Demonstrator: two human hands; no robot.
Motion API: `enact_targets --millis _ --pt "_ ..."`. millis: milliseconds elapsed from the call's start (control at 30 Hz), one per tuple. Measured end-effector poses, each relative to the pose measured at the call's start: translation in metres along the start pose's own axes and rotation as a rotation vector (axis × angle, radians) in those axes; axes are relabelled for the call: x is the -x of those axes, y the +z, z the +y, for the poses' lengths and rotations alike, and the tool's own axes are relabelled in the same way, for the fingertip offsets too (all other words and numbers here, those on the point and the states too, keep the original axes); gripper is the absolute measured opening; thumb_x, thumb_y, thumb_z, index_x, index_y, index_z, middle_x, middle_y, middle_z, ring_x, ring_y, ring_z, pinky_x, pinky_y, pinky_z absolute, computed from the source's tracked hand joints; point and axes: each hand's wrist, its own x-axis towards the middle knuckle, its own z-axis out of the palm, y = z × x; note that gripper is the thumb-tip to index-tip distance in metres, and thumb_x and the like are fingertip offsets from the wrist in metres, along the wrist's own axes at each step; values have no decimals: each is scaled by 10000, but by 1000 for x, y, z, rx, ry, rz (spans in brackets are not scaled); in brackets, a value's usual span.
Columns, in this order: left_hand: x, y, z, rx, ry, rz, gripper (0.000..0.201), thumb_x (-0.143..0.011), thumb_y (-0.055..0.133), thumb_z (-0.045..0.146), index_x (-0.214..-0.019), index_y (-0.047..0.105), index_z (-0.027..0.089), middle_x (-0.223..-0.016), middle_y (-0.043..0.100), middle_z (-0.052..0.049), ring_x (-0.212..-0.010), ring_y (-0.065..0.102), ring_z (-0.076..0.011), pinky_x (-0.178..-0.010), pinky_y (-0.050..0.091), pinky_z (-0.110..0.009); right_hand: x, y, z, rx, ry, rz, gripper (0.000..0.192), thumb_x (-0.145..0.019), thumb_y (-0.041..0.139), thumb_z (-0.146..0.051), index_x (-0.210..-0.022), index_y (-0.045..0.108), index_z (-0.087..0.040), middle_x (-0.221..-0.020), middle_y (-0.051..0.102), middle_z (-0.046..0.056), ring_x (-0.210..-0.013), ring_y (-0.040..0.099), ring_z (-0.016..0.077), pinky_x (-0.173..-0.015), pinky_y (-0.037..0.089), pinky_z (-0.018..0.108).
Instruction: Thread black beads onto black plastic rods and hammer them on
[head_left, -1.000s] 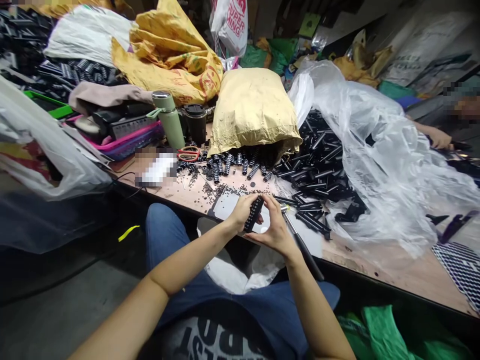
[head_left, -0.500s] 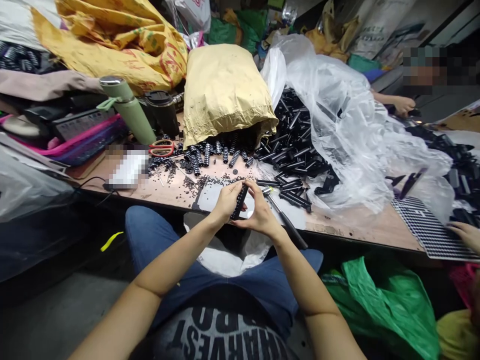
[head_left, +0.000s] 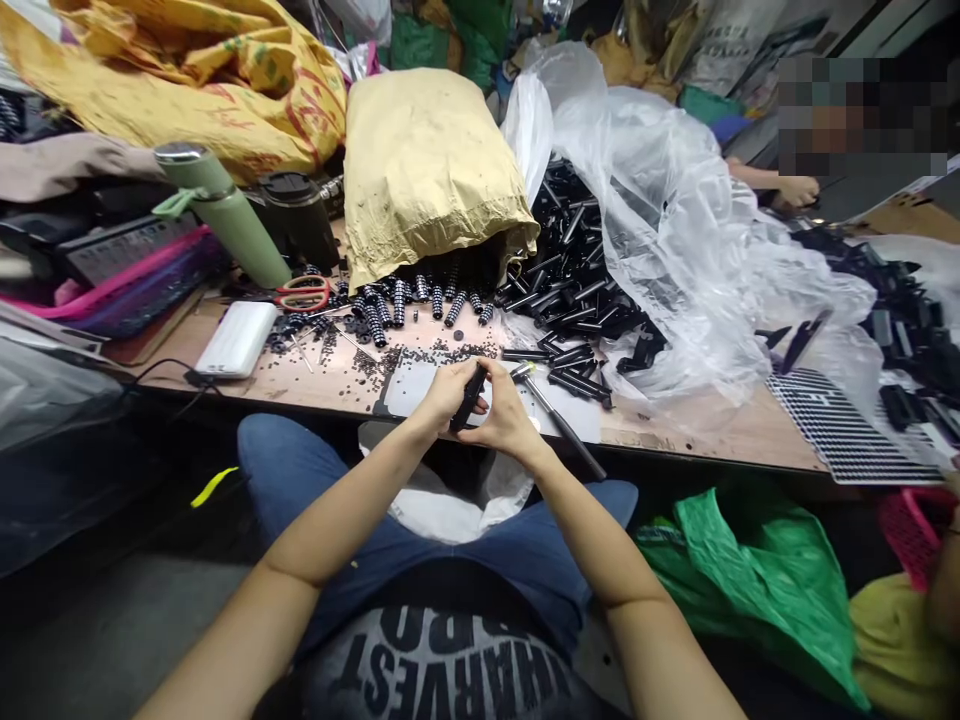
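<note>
Between my two hands, at the table's front edge, is a long black plastic piece (head_left: 469, 398), tilted, its ends partly covered by fingers. My left hand (head_left: 444, 396) grips its left side. On the other side my right hand (head_left: 507, 412) holds it with thumb and fingers curved around the ends. Under and behind the hands lies a light grey board (head_left: 411, 384). A hammer (head_left: 561, 422) rests on it to the right, handle toward me. Black tubes (head_left: 579, 388) lie just beyond the hammer, and ribbed black-and-silver cylinders (head_left: 438, 302) spill from a yellowish sack (head_left: 435, 160).
Tiny dark bits (head_left: 367, 372) are scattered left of the board. Scissors (head_left: 304, 292), a white box-shaped device (head_left: 236, 340) and a green bottle (head_left: 225, 220) stand or lie at left. Clear plastic sheeting (head_left: 667, 220) covers part of the black heap. A co-worker's hand (head_left: 799, 190) shows at far right.
The black piece has been turned in my hands; its studded face showed before, and a plainer dark side shows now. The whole view has shifted slightly.
</note>
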Motion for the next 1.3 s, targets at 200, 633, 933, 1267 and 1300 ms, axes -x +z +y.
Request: enact_targets --millis 200,633,933,1267,1300 --pt "-25 -93 27 -779 629 612 415 -902 430 278 -1254 539 87 -1289 557 -191 -1258 476 -264 -1100 340 -444 16 27 48 158 118 59 1029 -577 802 -414 -1409 270 -123 -1352 442 208 -1291 429 370 -1088 363 574" --pt "-29 -368 124 -1839 271 650 737 -923 329 484 -1393 360 -83 -1470 339 -300 -1468 125 -273 -1147 12 -540 15 37 65 214 54 75 1011 -626 765 -499 -1423 263 -131 -1343 466 204 -1243 483 360 -1041 417 564" --pt "40 -317 74 -1858 326 849 671 -921 368 390 -1458 317 -9 -1464 332 -309 -1457 56 -391 -1099 7 -664 13 41 65 212 68 92 1000 -641 728 -576 -1417 289 -122 -1324 486 205 -1220 498 360 -1027 418 563" --pt "1 -128 -1 -1439 747 283 445 -941 424 320 -1307 522 88 -1309 555 -196 -1309 434 -299 -1117 291 -490 13 41 67 244 81 80 1006 -632 723 -606 -1396 305 -103 -1336 489 225 -1248 486 368 -1044 408 565" --pt "-5 -129 3 -1423 734 354 468 -940 427 336 -1319 504 72 -1346 523 -209 -1337 401 -305 -1126 280 -486 13 40 66 246 82 81 1006 -633 721 -612 -1396 306 -104 -1337 490 223 -1249 485 367 -1046 407 564"
